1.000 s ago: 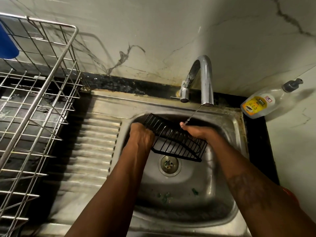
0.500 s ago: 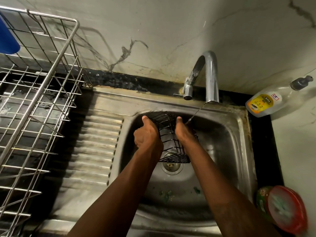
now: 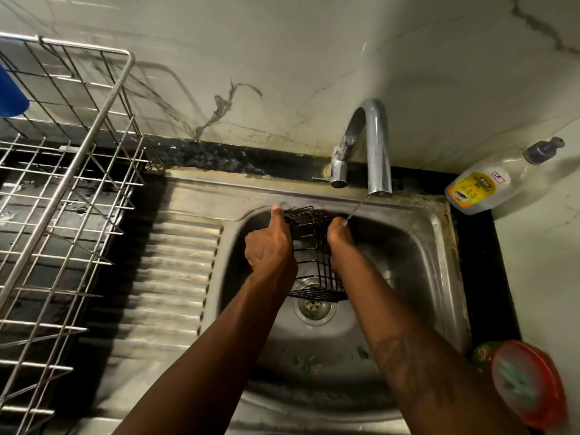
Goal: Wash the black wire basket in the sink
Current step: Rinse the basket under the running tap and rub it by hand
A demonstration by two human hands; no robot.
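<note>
Both arms reach down into the steel sink [image 3: 439,246], and the black wire basket [image 3: 310,259] is held between the two hands inside the bowl, stood on end just above the drain [image 3: 314,307] and lifted off the bottom. The left hand [image 3: 270,249] grips the basket's left side with its fingers curled round the wires and the thumb stretched up along the top edge. The right hand [image 3: 340,235] clasps the right side, its fingers folded in over the rim and mostly hidden behind the wires. A thin stream of water [image 3: 357,207] runs slantwise from the curved tap [image 3: 378,146] and lands on the right hand at the basket's upper corner. Small green scraps [image 3: 306,365] lie on the sink floor nearer the person. To the left, past the ridged draining board [image 3: 175,277], stands a silver dish rack [image 3: 78,183] with something blue [image 3: 11,92] in its far corner. On the surface to the right a soap bottle [image 3: 483,186] lies tilted against the wall, and a blurred red-lidded tub [image 3: 527,381] sits at the near right corner.
</note>
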